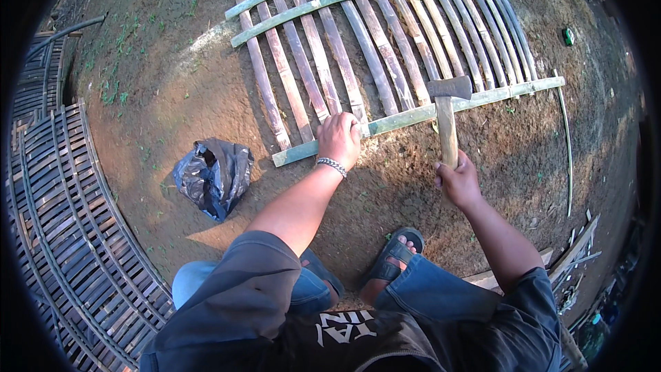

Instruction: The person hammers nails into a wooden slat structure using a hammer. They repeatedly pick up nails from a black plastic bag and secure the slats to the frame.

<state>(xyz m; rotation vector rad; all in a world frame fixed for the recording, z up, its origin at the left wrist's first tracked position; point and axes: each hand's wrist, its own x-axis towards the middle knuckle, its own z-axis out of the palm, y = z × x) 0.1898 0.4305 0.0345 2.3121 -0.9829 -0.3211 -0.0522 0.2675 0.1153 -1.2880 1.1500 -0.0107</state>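
Observation:
My right hand (459, 180) is wrapped round the wooden handle of a hatchet (447, 127). Its dark metal head is uppermost and overlaps the near crosspiece from this angle. In front of me on the ground lies a panel of bamboo slats (368, 48), joined by long green bamboo crosspieces. My left hand (339, 139), with a chain bracelet at the wrist, rests on the near crosspiece (406, 118) where a slat meets it. Its fingers are curled together, and whatever they may pinch is hidden.
A crumpled black plastic bag (215, 178) sits on the bare soil to my left. Beyond it lies another large slatted bamboo panel (76, 234). To the right are a thin bamboo strip (566, 145) and split pieces (575, 251). My sandalled feet are close below the panel.

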